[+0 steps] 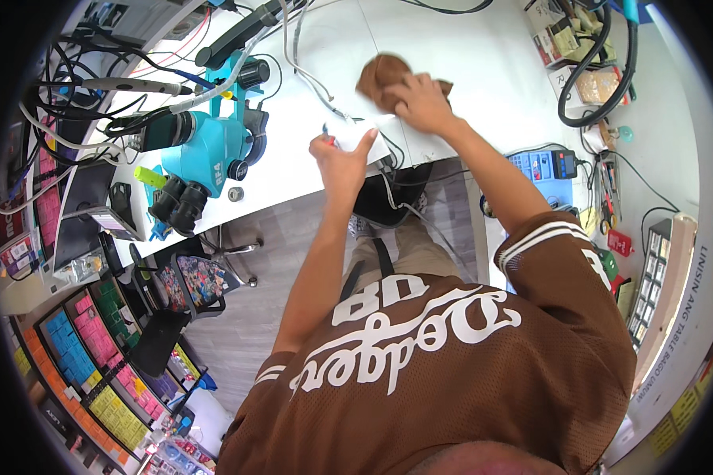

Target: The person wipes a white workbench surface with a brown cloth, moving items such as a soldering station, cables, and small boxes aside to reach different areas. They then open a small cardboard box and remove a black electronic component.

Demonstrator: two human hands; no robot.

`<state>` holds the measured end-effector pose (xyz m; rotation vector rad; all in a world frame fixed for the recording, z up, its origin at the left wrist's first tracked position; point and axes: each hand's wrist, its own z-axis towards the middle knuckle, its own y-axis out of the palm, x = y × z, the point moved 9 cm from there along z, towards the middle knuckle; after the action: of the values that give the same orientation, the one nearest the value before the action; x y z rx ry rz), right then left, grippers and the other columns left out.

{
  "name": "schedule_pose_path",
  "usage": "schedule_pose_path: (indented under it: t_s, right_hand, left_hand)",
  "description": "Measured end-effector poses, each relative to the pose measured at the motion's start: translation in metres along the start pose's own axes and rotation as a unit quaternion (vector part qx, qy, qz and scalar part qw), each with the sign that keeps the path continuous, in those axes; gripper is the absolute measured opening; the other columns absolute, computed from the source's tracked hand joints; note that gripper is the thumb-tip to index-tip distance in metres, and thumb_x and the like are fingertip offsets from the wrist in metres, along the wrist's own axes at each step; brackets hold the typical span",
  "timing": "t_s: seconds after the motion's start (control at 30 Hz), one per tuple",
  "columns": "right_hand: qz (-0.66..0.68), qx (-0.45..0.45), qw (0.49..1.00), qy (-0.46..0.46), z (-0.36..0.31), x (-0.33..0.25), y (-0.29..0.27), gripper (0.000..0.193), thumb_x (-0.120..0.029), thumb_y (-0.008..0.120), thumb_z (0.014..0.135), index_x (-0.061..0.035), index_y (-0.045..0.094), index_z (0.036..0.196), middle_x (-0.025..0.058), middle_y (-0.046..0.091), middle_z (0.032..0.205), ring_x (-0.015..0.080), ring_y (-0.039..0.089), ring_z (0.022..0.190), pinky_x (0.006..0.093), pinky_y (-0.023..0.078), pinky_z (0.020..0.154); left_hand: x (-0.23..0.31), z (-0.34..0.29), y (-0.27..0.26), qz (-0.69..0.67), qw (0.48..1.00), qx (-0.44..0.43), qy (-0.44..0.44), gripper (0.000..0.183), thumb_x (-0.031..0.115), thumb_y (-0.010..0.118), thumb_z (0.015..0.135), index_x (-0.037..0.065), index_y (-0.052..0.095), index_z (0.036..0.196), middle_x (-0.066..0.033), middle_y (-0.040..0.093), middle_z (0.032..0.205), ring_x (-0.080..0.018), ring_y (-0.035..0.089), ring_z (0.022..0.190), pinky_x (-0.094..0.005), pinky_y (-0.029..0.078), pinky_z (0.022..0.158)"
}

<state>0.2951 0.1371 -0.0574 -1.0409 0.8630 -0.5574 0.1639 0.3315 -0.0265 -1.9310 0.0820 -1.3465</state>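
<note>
At the front edge of the white table, my left hand (342, 162) grips a small white box-like thing (376, 146), with the thumb against it. A small red piece (332, 142) shows by its fingertips; I cannot make out what it is. Farther off and to the right, my right hand (424, 104) is closed on a crumpled brown cloth (384, 75) pressed to the tabletop. Both cloth and hand are smeared by motion. A pale cable (313, 83) runs across the table toward the white thing.
A teal microscope (206, 154) stands at left, with a small metal knob-like piece (235, 194) beside it. Tangled cables hang at far left. Right of the table sit a blue tray (535, 166) and boxes (578, 83). A black chair (166, 332) stands lower left.
</note>
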Motion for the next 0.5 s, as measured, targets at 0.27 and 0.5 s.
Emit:
schedule_pose_path:
  t_s: [0.27,0.5]
  right_hand:
    - [0.404,0.038,0.872,0.273,0.032,0.155,-0.093,0.079,-0.012,0.061,0.087,-0.0125,0.039,0.162,0.0166,0.072,0.113,0.0243,0.07,0.082,0.0319,0.058,0.072]
    - [-0.027,0.049,0.952,0.3,0.019,0.175,-0.027,0.081,-0.058,0.054,0.098,-0.016,0.035,0.164,0.0175,0.024,0.172,0.0483,0.018,0.155,0.0642,0.014,0.124]
  left_hand:
    - [0.012,-0.002,0.03,0.149,0.988,-0.025,-0.004,0.102,0.05,0.093,0.073,-0.012,0.038,0.132,-0.0285,0.044,0.132,-0.0432,0.048,0.122,-0.052,0.047,0.102]
    - [0.026,-0.015,0.036,0.151,0.988,-0.012,0.015,0.087,0.031,0.09,0.072,-0.008,0.037,0.129,-0.0258,0.042,0.128,-0.0449,0.047,0.119,-0.0541,0.045,0.101]
